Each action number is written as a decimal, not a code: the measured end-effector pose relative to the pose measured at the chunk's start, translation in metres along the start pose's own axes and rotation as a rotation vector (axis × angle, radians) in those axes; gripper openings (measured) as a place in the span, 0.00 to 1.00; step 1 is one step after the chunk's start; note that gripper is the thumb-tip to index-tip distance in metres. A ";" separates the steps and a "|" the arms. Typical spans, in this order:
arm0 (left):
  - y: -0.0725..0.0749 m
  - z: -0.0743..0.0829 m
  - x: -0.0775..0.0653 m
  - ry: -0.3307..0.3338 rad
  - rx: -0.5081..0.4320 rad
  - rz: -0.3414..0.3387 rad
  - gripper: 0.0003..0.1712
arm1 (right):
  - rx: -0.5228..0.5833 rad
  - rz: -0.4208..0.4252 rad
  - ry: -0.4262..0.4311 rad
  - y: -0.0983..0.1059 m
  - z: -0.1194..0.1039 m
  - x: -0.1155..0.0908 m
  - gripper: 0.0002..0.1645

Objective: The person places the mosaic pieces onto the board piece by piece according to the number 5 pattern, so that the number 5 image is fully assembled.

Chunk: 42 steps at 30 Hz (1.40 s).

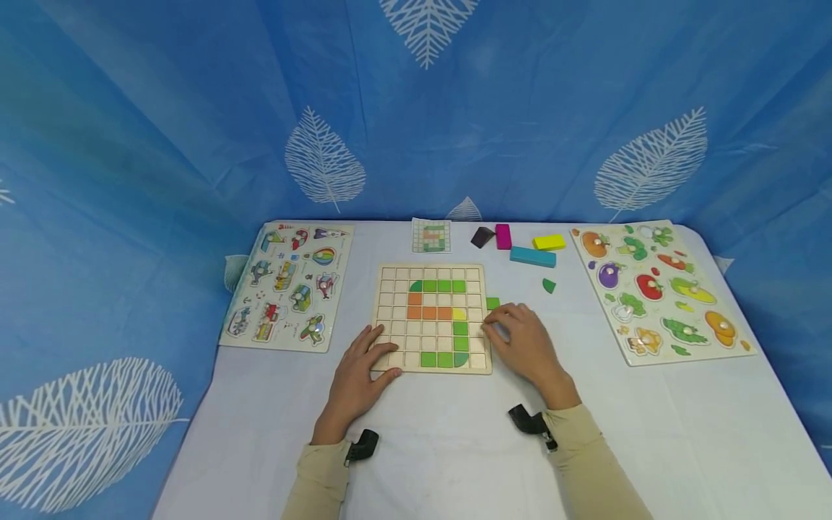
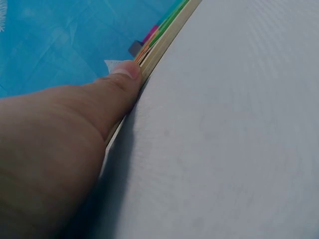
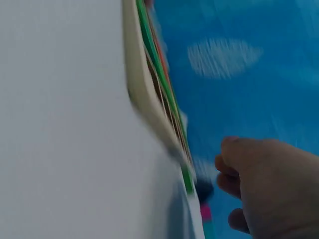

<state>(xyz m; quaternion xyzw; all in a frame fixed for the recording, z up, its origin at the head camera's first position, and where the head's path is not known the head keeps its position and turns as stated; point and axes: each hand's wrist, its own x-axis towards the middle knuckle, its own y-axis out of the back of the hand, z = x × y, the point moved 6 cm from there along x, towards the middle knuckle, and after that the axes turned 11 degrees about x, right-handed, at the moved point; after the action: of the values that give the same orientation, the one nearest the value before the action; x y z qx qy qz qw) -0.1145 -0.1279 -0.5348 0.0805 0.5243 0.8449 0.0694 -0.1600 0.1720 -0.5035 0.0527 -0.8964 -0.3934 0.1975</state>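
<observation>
A square wooden grid board (image 1: pixel 404 272) lies on the table, with green, orange and yellow pieces set in a winding path. My left hand (image 1: pixel 354 377) rests at its lower left corner, fingers along the left side and thumb on the front edge. In the left wrist view the thumb (image 2: pixel 112 92) lies straight against that edge. At the board's right edge is my right hand (image 1: pixel 525 347), thumb and forefinger tips drawn together. Its curled fingers (image 3: pixel 232 181) show in the right wrist view; whether they hold a small piece is hidden. A green square piece (image 1: pixel 492 303) lies just beyond them.
Behind the board stands a small pattern card (image 1: pixel 431 236). To its right lie black (image 1: pixel 482 237), magenta (image 1: pixel 503 236), yellow (image 1: pixel 549 242) and blue (image 1: pixel 533 256) blocks and a green quarter-round piece (image 1: pixel 549 285). A vehicle puzzle (image 1: pixel 279 289) and a vegetable puzzle (image 1: pixel 663 292) flank them.
</observation>
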 end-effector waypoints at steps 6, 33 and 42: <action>0.002 0.001 -0.001 0.003 -0.002 0.002 0.25 | 0.040 0.124 -0.313 0.043 0.075 0.001 0.24; 0.002 0.001 0.001 -0.010 -0.010 -0.002 0.24 | 0.024 0.183 -0.443 0.055 0.118 0.011 0.23; 0.002 0.000 0.000 -0.009 -0.012 -0.005 0.26 | 0.074 0.103 -0.181 0.022 0.057 0.008 0.20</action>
<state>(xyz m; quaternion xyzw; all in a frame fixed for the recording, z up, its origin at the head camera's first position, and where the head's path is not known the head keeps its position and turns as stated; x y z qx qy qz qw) -0.1149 -0.1285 -0.5331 0.0825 0.5189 0.8476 0.0741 -0.1879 0.2236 -0.5201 -0.0219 -0.9259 -0.3526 0.1334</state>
